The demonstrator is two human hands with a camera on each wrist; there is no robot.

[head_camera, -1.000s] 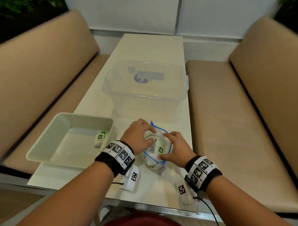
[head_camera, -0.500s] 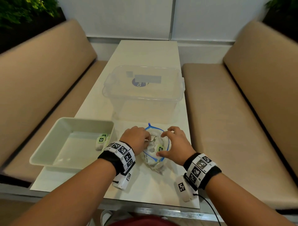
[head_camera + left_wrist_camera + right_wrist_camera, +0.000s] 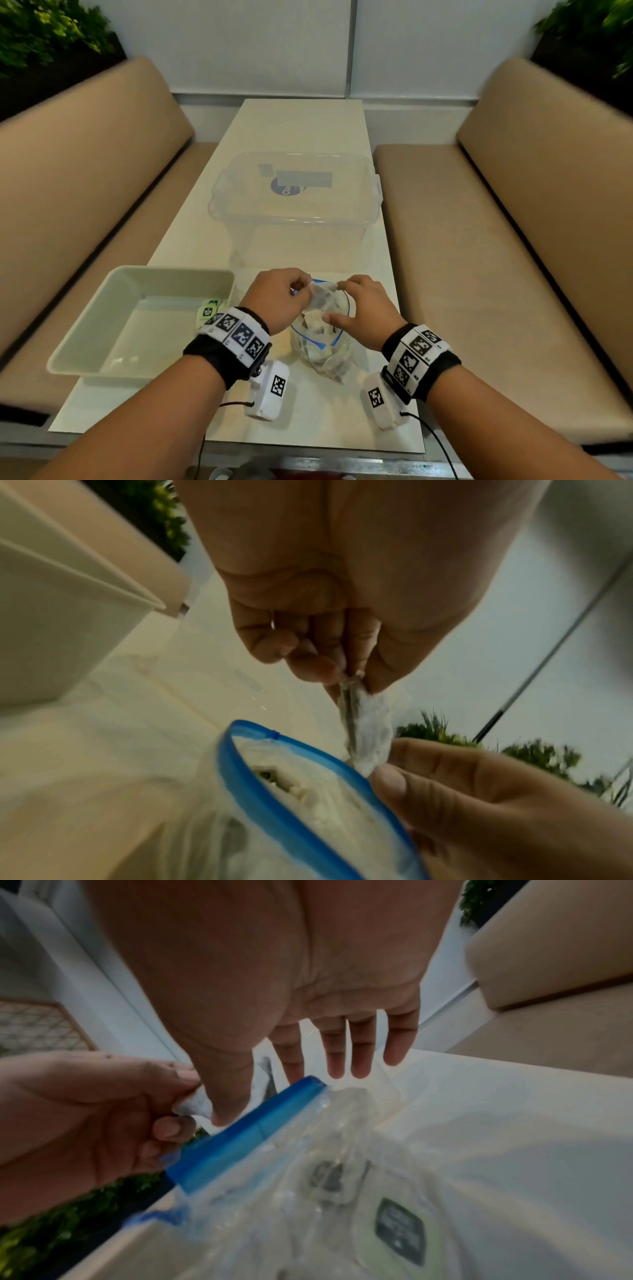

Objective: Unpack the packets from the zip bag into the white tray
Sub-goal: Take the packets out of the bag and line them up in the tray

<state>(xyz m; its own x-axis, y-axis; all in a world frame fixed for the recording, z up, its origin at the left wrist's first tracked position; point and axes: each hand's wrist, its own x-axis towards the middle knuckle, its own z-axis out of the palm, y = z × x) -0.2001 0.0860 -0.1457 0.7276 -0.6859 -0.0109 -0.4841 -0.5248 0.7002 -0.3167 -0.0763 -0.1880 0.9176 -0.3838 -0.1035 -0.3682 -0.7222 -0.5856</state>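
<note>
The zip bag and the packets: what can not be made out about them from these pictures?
- Zip bag: how many packets are inside is unclear in the head view; crumpled plastic, the left hand and the right hand cover them.
- Held packet, pinched by the left hand: edge-on and blurred in the left wrist view, print unreadable.
- Green-labelled packets in the white tray: the left wristband hides part of them in the head view.

Bag [image 3: 329,363]: thin clear plastic, crinkled, glossy; blue plastic zip strip [image 3: 240,1139]. Packet [image 3: 368,731]: white, crumpled, papery look. Tray [image 3: 154,335]: white plastic, smooth, low sheen. Tub [image 3: 294,219]: clear hard plastic, smooth. Tabletop [image 3: 301,130]: pale, smooth, faintly glossy. Benches [image 3: 85,171]: tan matt upholstery.
</note>
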